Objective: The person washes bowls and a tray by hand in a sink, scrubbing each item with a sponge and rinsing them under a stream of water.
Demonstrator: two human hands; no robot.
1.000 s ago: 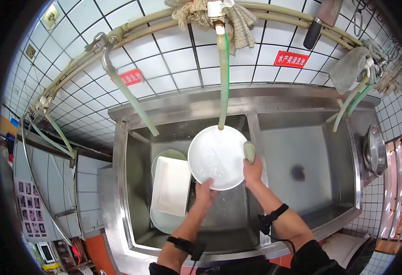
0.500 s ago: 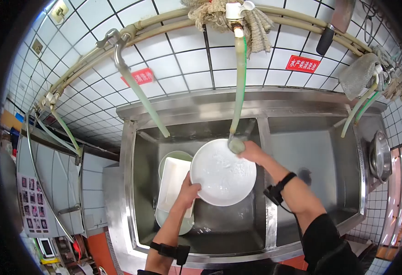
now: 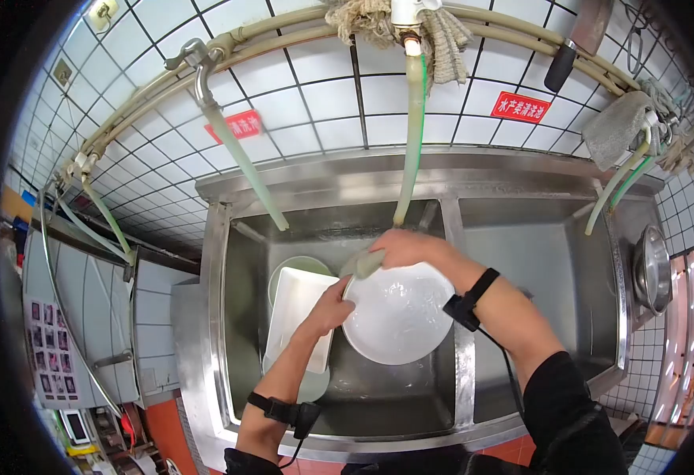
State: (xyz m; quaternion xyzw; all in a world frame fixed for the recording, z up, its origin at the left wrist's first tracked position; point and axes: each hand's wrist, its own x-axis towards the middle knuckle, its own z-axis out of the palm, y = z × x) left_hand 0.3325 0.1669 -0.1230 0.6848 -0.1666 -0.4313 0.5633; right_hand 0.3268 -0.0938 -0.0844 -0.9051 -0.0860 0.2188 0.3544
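A wet, round white plate is held tilted over the left sink basin. My left hand grips its left rim, thumb on the upper face. At the plate's upper left edge, my right hand presses a grey-green cloth, its fingers closed round it. The cloth lies close above my left fingers. Left of the plate, a white rectangular tray rests across pale green round dishes in the basin. A hose hangs just behind my right hand.
The right basin adjoins across a steel divider. Another hose hangs over the left basin's back corner. A metal bowl sits at the far right. Pipes, rags and a cleaver are along the tiled wall.
My right hand has moved the cloth left, from under the hose at the plate's upper right to its upper left edge. The plate has shifted slightly right and down.
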